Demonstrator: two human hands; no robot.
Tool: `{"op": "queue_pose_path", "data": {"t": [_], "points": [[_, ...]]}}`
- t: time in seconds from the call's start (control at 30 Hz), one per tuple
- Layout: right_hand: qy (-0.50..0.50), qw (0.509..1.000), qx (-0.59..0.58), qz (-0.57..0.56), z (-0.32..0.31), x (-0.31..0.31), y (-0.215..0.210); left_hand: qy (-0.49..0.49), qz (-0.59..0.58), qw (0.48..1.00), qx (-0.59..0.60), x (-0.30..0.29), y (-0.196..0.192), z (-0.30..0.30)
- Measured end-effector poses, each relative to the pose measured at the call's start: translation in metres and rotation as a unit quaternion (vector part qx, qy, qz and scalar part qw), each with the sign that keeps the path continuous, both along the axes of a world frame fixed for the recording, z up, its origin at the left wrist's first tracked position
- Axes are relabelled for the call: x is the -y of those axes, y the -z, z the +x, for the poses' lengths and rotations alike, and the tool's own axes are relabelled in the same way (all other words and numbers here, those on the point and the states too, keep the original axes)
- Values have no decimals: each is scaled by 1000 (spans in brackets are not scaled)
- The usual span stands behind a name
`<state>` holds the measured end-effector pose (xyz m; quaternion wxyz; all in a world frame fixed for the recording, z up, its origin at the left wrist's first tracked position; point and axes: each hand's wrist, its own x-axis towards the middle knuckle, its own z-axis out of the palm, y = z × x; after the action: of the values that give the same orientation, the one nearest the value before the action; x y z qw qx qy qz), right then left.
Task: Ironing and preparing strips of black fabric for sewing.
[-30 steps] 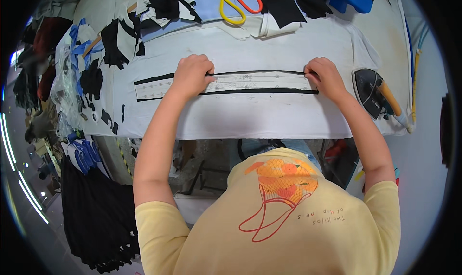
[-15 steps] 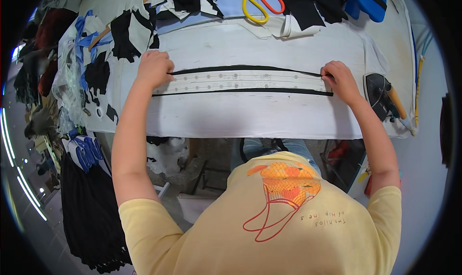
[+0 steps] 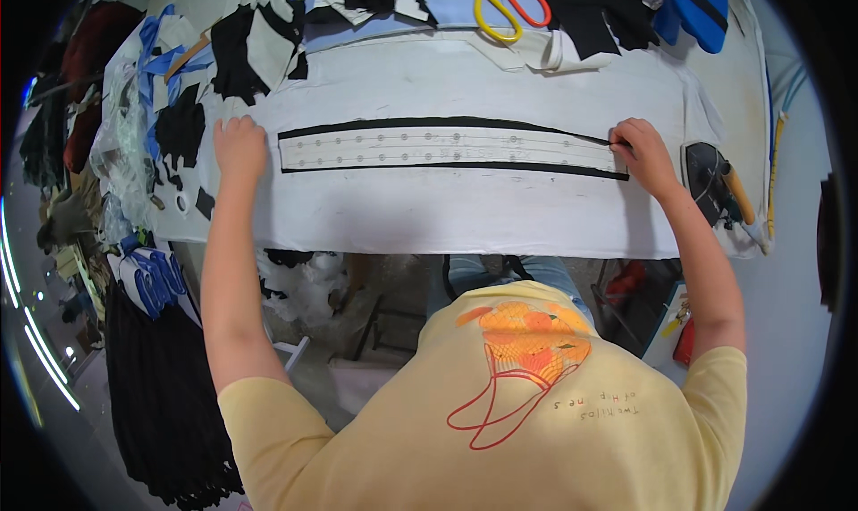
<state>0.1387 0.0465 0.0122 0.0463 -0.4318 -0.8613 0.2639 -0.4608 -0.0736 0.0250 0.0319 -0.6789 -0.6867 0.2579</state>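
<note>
A long black fabric strip [image 3: 536, 170] lies flat across the white-covered table. On top of it is a pale, narrow template [image 3: 357, 152] with rows of small round marks, its dark borders showing along both long sides. My right hand [image 3: 645, 156] is at the strip's right end, thumb and fingers pinched on its upper corner. Off the left end, apart from the strip, my left hand [image 3: 239, 151] rests on the table cover with its fingers curled together. What those fingers hold, if anything, is hidden.
Black and white fabric scraps [image 3: 237, 55] lie at the far left. Scissors with yellow and red handles [image 3: 498, 28] sit at the back, near a blue object [image 3: 702, 15]. An iron-like black tool with a wooden handle [image 3: 740, 196] stands at the right. Black fringed cloth [image 3: 170, 404] hangs left of the table.
My left hand has let go of the strip's left end and moved left, uncovering that end. My right hand stays at the right end. The whole view has shifted slightly.
</note>
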Motion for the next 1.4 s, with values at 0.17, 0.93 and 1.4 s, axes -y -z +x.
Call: {"op": "queue_pose_path", "data": {"t": [0.17, 0.93, 1.4], "points": [[9, 998, -48, 50, 12, 11, 12, 65, 216, 942, 250, -2, 24, 115], [-80, 975, 33, 203, 66, 48, 12, 214, 206, 831, 471, -39, 59, 422], [218, 961, 156, 64, 190, 1, -69, 180, 237, 838, 457, -29, 64, 429]]}}
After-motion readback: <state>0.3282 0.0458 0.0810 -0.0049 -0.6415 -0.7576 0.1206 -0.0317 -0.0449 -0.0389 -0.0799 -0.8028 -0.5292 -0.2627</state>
